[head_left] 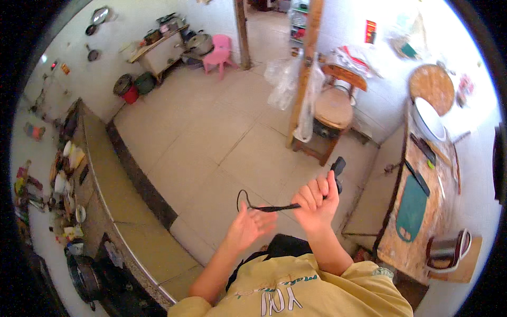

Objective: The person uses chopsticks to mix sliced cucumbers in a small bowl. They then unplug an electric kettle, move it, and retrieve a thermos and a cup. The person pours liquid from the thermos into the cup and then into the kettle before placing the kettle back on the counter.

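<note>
My right hand (318, 208) is closed around a small black device (338, 165), whose dark end sticks out above the fingers; its kind is not clear. From the lower side of that fist a thin black cord (274, 209) stretches left and bends into a loop near my other hand. My left hand (250, 228) is held up with its thumb and fingers apart, the fingers slightly blurred. The cord passes close to its fingertips; whether it touches them I cannot tell. Both hands are in mid-air in front of my yellow shirt (296, 288).
On the right, a worn wooden table (388, 240) bears a green cutting board (412, 208), knives and a white basin (429, 119). A cluttered counter (132, 245) with a black wok (84, 277) runs along the left. A wooden chair (334, 108) and a pink chair (220, 53) stand farther off.
</note>
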A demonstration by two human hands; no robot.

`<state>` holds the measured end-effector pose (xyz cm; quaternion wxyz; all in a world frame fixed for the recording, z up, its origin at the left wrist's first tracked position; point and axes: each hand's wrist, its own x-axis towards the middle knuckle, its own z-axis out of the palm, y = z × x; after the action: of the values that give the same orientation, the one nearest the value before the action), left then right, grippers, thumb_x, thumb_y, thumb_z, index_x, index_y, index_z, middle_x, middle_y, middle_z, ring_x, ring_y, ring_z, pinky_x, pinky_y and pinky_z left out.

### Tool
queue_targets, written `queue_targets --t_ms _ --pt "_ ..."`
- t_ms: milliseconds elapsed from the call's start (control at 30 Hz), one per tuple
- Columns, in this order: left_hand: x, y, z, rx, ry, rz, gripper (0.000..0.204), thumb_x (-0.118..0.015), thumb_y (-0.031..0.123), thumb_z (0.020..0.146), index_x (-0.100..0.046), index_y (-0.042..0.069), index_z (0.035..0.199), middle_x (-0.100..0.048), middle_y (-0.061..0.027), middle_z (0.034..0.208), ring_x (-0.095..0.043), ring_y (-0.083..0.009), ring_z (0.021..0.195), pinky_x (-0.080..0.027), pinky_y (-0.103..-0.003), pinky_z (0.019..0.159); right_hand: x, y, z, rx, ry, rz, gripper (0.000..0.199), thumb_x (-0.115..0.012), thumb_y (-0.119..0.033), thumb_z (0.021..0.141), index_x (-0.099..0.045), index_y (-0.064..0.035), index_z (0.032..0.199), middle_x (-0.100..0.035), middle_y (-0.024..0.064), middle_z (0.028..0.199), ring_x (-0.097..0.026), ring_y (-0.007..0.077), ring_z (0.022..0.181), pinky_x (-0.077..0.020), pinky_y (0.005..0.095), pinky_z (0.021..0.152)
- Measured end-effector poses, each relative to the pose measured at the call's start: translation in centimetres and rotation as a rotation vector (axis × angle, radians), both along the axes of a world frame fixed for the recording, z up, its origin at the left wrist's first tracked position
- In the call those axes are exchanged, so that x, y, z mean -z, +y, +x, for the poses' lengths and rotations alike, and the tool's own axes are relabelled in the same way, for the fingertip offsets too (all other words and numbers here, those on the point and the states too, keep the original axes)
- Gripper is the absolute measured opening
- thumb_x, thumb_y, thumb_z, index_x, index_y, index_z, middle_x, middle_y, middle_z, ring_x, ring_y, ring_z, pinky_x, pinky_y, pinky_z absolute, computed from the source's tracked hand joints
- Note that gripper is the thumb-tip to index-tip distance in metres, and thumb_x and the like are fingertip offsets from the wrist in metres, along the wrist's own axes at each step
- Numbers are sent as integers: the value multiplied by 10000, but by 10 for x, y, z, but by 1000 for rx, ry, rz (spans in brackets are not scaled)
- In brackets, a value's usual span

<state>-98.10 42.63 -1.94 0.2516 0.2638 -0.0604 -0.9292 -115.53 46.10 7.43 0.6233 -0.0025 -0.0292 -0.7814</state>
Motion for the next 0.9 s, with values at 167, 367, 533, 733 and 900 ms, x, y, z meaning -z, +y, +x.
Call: queue_targets --t_ms 167,367,533,733,900 --pt "41 -138 -2 -490 47 307 449 -412 350 864 -397 -78 1002 -487 -165 959 -489 -266 900 -385 -382 850 43 -59 -31 31 146 39 412 -308 -302 890 -396 -104 539 -288 -21 406 -233 102 342 -222 250 372" --pt "26 -315 -24 -567 -62 223 364 -353 297 890 -437 -51 955 -479 -126 894 -475 -227 810 -393 -397 806 83 -188 -86 145 153 283 352 -356 -287 885 -384 -127 573 -260 -34 428 -249 87 387 -241 223 435" --pt "3 -474 -18 -944 -26 -88 250 -358 248 899 -458 24 851 -409 -2 620 -389 -107 530 -369 -227 499 87 -374 -100 34 147 520 286 -501 -313 822 -435 -98 644 -386 -8 551 -386 125 528 -324 248 530" --pt "-79 -633 -16 -1034 105 -539 197 -392 221 888 -447 61 788 -262 42 559 -222 -62 470 -197 -199 401 202 -564 -122 -402 756 345 538 -541 -375 784 -376 1 1132 -447 169 1064 -408 282 1040 -359 407 889" --pt "-84 -792 -103 -952 50 -744 229 -426 272 870 -438 83 741 -286 42 567 -248 -73 477 -208 -228 426 162 -714 -166 -486 533 449 530 -503 -314 827 -340 36 1191 -420 197 1164 -437 257 1070 -358 350 921"
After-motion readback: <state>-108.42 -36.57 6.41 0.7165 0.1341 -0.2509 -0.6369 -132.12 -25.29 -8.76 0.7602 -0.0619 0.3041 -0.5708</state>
